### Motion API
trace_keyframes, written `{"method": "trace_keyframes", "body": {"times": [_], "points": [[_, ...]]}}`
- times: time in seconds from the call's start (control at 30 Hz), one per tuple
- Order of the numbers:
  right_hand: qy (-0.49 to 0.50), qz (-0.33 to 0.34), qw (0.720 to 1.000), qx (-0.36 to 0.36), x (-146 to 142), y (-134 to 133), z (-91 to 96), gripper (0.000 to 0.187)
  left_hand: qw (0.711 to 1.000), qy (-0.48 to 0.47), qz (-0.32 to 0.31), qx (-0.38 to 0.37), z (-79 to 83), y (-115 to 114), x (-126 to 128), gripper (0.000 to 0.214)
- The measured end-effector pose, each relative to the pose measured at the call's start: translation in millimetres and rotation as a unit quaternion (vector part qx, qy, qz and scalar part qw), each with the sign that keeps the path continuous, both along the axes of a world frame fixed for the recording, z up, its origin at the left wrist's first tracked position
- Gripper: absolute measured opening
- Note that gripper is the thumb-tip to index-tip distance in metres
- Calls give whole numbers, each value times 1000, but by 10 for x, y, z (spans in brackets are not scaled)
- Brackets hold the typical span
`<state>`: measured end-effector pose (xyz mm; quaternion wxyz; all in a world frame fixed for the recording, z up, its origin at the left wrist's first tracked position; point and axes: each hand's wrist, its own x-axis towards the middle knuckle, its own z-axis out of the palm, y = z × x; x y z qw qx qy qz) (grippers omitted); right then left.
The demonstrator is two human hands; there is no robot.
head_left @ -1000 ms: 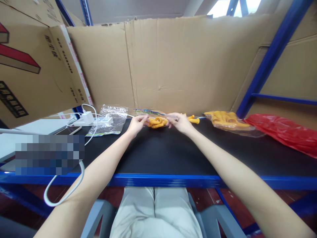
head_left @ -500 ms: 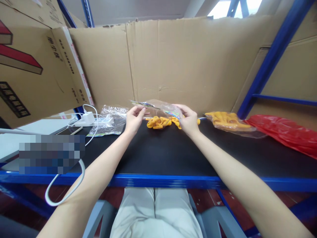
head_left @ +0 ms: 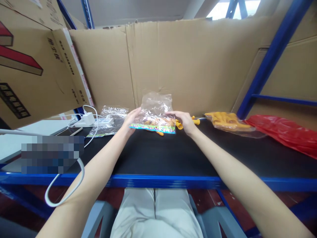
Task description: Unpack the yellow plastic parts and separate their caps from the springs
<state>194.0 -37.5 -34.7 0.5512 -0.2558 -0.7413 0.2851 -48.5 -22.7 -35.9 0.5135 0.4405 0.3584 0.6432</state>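
On the black mat's (head_left: 160, 155) far left lie empty bags (head_left: 111, 119). Over its far middle, the left hand (head_left: 130, 121) and the right hand (head_left: 184, 121) grip the clear bag (head_left: 156, 110) by its side edges, upright, just above the mat. Yellow pieces (head_left: 195, 121) lie on the mat farther right.

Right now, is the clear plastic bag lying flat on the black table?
No, the left hand and right hand hold the clear plastic bag upright by its two sides over the black table.
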Motion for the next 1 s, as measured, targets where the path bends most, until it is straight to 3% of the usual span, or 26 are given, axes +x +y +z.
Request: {"method": "trace_keyframes", "body": {"times": [0.13,0.23,0.33,0.43,0.53,0.73,1.0], "points": [[11,-73,993,-91,-36,81,-118,18,995,90,-10,-46,-187,86,17,16],[68,-99,981,-155,-58,151,-210,28,989,131,-25,-59,-281,93,54,15],[146,-88,960,-224,-59,223,-267,35,983,166,-65,-53,-311,64,90,14],[193,-51,935,-294,-39,276,-281,18,971,199,-125,-42,-319,42,109,12],[213,-43,916,-338,-15,305,-263,20,967,208,-142,-39,-330,51,109,12],[273,-61,899,-337,-12,298,-214,13,968,210,-125,-54,-323,68,103,15],[218,-103,925,-295,-18,293,-255,15,973,201,-105,-45,-335,75,111,28]]}}
